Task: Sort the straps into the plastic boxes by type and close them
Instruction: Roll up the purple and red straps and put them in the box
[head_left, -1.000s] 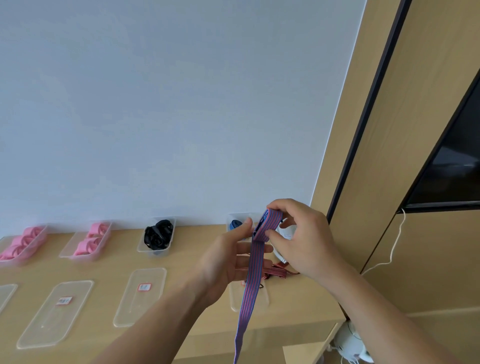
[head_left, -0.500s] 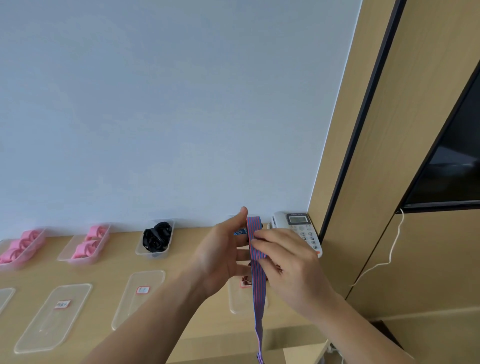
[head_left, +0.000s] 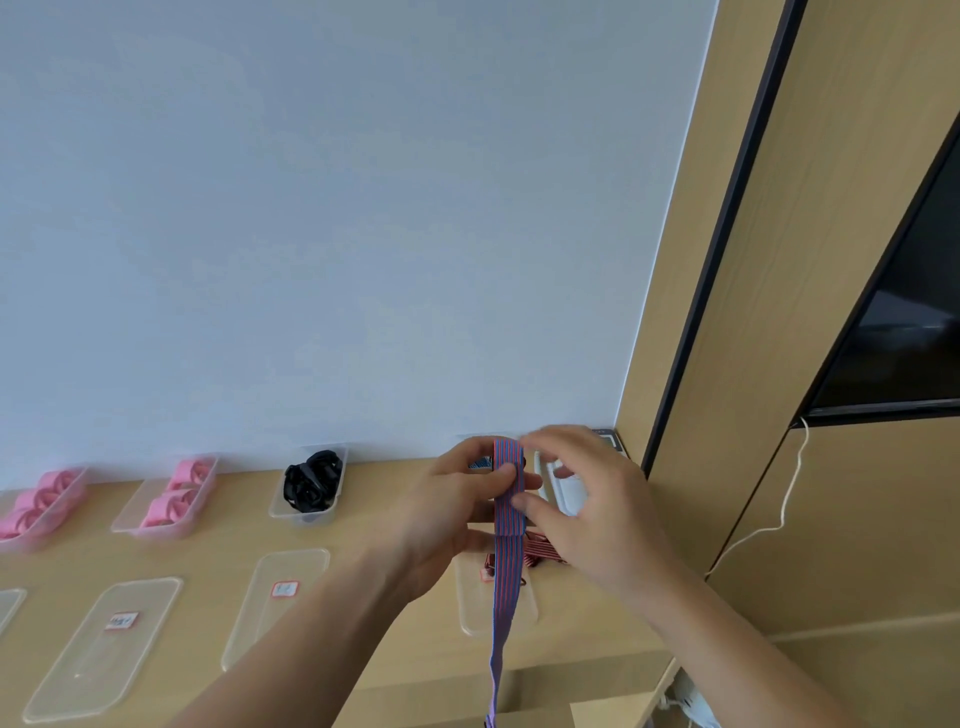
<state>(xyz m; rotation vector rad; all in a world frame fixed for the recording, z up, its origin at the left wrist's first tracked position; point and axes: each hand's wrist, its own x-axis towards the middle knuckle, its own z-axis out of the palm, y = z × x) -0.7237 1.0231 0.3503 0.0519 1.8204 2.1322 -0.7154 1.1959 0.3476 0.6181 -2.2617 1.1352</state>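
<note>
Head view: left hand (head_left: 457, 501) pinches the striped strap (head_left: 509, 522); right hand (head_left: 597, 519), uncurled, touches it.

We count two hands, the left hand (head_left: 457, 514) and the right hand (head_left: 587, 514), with one striped strap (head_left: 508, 519) between them at about five o'clock. Toward eight o'clock stand three open boxes, the first pink box (head_left: 23, 543), the second pink box (head_left: 130, 519) and the black-strap box (head_left: 304, 517), while a fourth box (head_left: 467, 439) shows only a sliver of rim behind the hands. Four lids (head_left: 93, 670) lie in a row from seven to six o'clock.

boxes (head_left: 304, 514) behind lids (head_left: 280, 618) on desk (head_left: 244, 519) | strap (head_left: 508, 499) over rightmost lid (head_left: 470, 610)
</note>
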